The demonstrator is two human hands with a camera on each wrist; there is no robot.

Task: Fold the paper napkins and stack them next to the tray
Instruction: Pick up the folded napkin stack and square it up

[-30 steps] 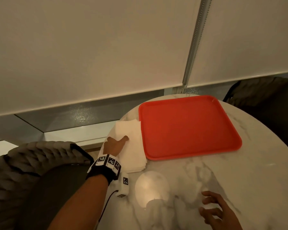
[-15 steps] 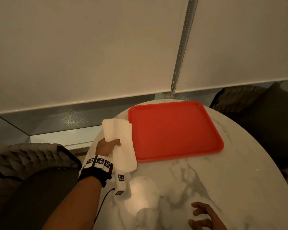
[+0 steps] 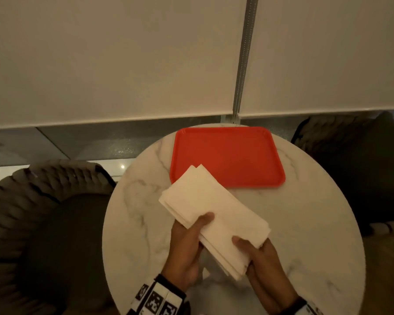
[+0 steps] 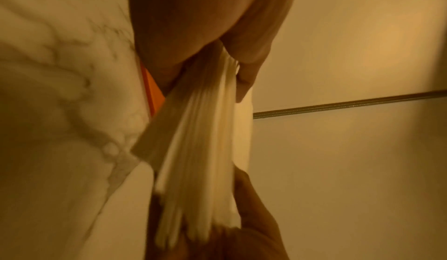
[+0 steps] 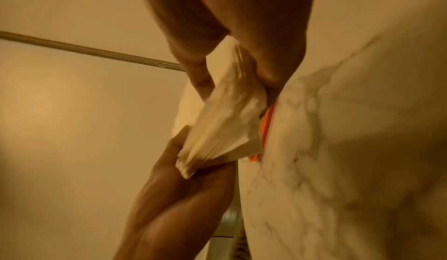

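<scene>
A thick stack of white paper napkins [image 3: 209, 212] is held above the round marble table [image 3: 316, 223], in front of the red tray [image 3: 228, 155]. My left hand [image 3: 189, 244] grips the stack's left edge, thumb on top. My right hand [image 3: 257, 258] grips its near right end, thumb on top and fingers beneath. In the left wrist view the napkins [image 4: 205, 149] fan out edge-on between thumb and fingers, with my right hand [image 4: 246, 226] at their lower end. The right wrist view shows the napkins [image 5: 227, 126] pinched by both hands, a sliver of the tray [image 5: 266, 128] behind.
The tray lies empty at the table's far side. Dark woven chairs [image 3: 43, 212] stand at the left and another [image 3: 362, 167] at the right. Pale roller blinds [image 3: 123, 60] fill the wall behind.
The left hand lifted the napkin stack from beside the tray's left edge and brought it toward me over the table's middle. The right hand rose from the table and took hold of the stack.
</scene>
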